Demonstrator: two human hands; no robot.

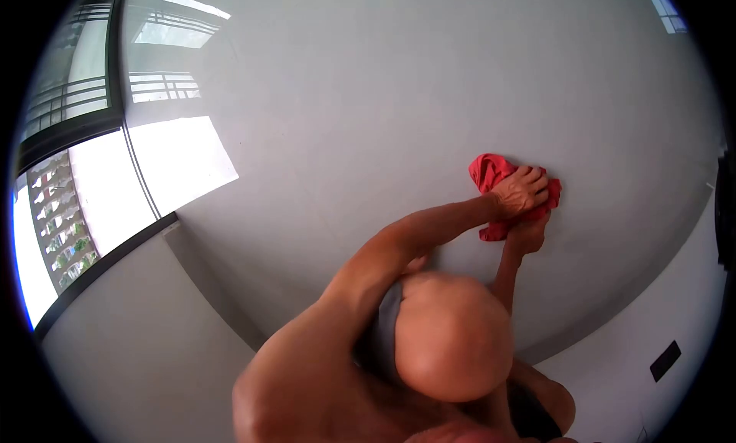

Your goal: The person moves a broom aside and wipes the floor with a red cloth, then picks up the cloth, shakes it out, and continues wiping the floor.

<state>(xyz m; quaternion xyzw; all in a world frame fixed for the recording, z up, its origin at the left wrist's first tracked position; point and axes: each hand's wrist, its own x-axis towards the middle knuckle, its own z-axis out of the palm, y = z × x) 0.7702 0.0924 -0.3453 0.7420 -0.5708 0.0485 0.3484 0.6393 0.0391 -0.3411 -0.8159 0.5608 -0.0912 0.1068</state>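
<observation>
A crumpled red cloth (494,172) lies on the glossy grey floor (345,121), right of the middle of the view. My left hand (521,191) presses down on top of it, fingers bent over the fabric. Just below, my right hand (529,233) is against the cloth's near edge, its fingers largely hidden by the fabric and the other hand. Red folds stick out around both hands. My left arm reaches across from the lower left, while a bent knee (454,336) covers part of my right arm.
Dark-framed glass panels (115,60) stand at the left, with bright light reflecting on the floor. A pale wall with a grey skirting (207,282) runs along the lower left. On the right wall is a dark rectangular plate (665,361); a black object (723,209) sits at the right edge.
</observation>
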